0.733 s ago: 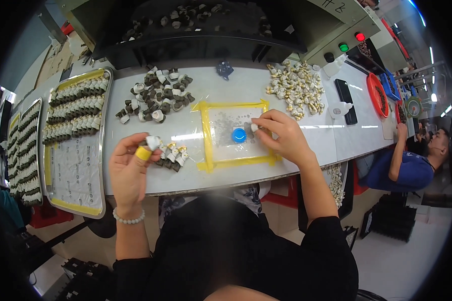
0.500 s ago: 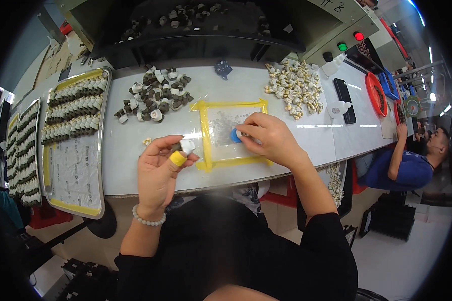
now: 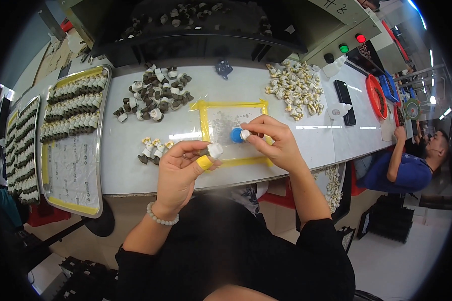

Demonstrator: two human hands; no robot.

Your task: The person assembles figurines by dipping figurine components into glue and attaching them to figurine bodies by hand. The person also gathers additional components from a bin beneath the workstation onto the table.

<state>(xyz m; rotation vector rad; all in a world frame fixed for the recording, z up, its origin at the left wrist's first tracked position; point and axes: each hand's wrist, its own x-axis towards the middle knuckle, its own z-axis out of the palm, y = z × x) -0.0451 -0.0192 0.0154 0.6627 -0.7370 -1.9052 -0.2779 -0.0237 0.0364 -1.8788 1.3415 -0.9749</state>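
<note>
My left hand (image 3: 182,165) holds a small white-and-dark part (image 3: 213,150) between thumb and fingers; a yellow cap covers the thumb tip. My right hand (image 3: 273,140) pinches a small white piece (image 3: 244,134) right beside a blue round cap (image 3: 235,135). Both hands hover over a clear mat framed in yellow tape (image 3: 204,120) on the white bench (image 3: 130,165). A few finished parts (image 3: 153,149) lie just left of my left hand.
A pile of white-and-dark parts (image 3: 153,98) lies at the back left, a heap of cream parts (image 3: 296,90) at the back right. A metal tray (image 3: 98,165) with rows of parts is at left. A black phone (image 3: 345,100) and a seated person in blue (image 3: 404,170) are at right.
My left hand has moved right from the small group of parts to the mat, carrying a part. My right hand stayed over the mat by the blue cap.
</note>
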